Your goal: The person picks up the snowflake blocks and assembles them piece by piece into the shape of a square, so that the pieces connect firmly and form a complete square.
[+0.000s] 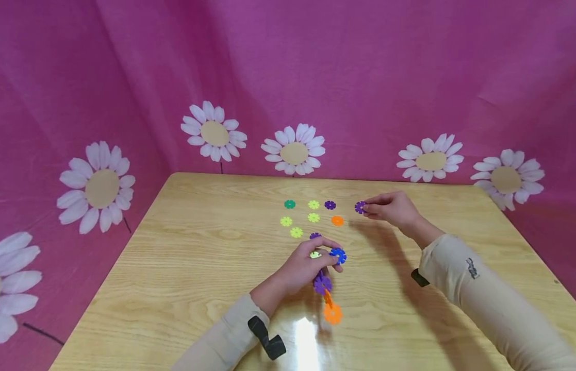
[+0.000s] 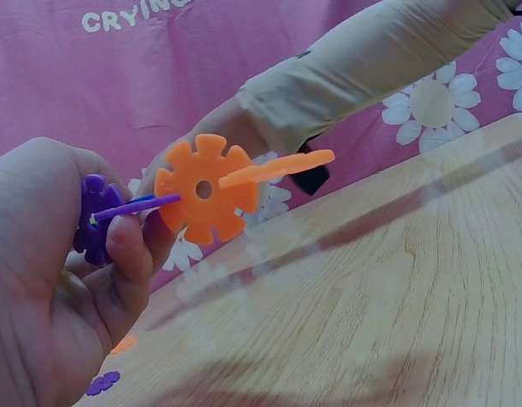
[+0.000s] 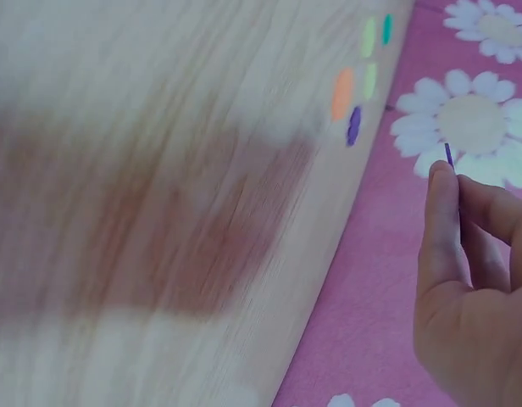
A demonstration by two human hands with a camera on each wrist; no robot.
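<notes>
My left hand (image 1: 299, 265) grips a chain of interlocking flower-shaped plastic discs above the table. A blue disc (image 1: 340, 257) shows at the fingertips, and a purple disc (image 1: 322, 284) and an orange disc (image 1: 333, 313) hang below the hand. The left wrist view shows two orange discs (image 2: 206, 212) slotted together at an angle, joined to purple ones; fingers hide part of the chain. Farther back on the right, my right hand (image 1: 393, 210) pinches a single purple disc (image 1: 360, 207) between thumb and fingers. In the right wrist view that purple disc (image 3: 448, 154) appears edge-on.
Loose discs lie on the wooden table (image 1: 185, 257): a green one (image 1: 290, 204), several yellow-green ones (image 1: 296, 232), an orange one (image 1: 337, 220) and a dark purple one (image 1: 330, 205). A pink curtain (image 1: 352, 93) with white flowers surrounds the table's back and sides.
</notes>
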